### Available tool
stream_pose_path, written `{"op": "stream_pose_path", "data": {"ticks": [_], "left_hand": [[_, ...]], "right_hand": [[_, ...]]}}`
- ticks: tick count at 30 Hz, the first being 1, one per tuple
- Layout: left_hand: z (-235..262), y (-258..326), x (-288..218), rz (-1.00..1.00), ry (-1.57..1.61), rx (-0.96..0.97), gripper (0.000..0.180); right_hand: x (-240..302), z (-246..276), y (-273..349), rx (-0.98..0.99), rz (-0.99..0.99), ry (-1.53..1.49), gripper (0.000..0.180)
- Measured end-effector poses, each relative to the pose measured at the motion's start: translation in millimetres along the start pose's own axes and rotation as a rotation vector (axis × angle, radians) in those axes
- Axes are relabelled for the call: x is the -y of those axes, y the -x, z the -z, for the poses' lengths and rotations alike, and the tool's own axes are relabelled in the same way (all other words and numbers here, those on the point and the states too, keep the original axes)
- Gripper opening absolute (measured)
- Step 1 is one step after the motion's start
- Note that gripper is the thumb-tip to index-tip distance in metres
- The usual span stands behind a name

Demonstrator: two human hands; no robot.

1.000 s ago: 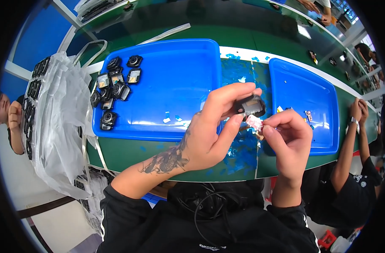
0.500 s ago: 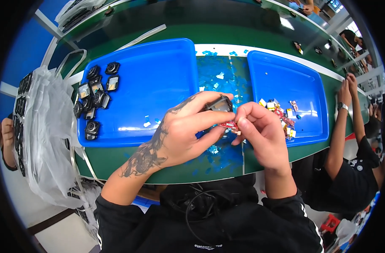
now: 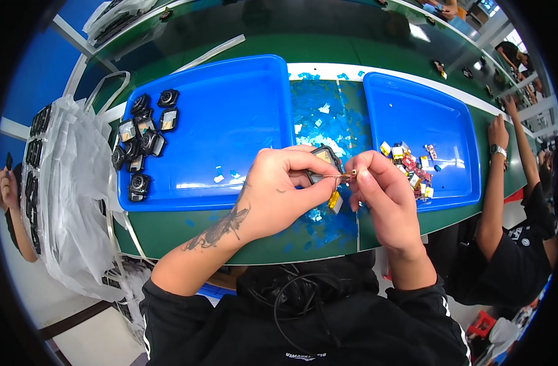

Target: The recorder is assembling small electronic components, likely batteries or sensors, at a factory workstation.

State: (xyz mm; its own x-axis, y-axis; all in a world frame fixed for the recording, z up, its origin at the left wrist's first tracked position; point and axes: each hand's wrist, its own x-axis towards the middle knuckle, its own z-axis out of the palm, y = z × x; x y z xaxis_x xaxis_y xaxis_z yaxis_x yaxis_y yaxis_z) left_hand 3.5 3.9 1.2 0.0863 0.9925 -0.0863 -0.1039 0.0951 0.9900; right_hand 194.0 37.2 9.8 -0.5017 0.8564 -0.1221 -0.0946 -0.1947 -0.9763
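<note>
At frame centre, the left hand (image 3: pixel 279 192) clamps a small black square-framed module (image 3: pixel 325 160) while the right hand (image 3: pixel 376 186) pinches its thin wires (image 3: pixel 339 177), which could tear under a hard tug, dropping the yellow tab (image 3: pixel 334 201).

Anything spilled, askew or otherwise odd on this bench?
Yes: small blue and white scraps litter the green table between the left blue tray and right blue tray, outside both. A few lie inside the left tray too. Otherwise the left hand and right hand work a small black part normally.
</note>
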Motion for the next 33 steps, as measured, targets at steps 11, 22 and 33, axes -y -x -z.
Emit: {"op": "stream_pose_path", "data": {"ticks": [11,22,33], "left_hand": [[-7,1,-7,-0.087,0.091,0.075,0.04],[-6,0,-4,-0.271,-0.087,0.044,0.04],[-10,2,-3,-0.308,-0.153,0.007,0.037]], "right_hand": [[-4,-5,-1,-0.156,0.25,0.169,0.033],[-4,-8,-8,-0.189,0.345,0.31,0.034],[-8,-9,-9,-0.147,0.325,0.33,0.036]]}}
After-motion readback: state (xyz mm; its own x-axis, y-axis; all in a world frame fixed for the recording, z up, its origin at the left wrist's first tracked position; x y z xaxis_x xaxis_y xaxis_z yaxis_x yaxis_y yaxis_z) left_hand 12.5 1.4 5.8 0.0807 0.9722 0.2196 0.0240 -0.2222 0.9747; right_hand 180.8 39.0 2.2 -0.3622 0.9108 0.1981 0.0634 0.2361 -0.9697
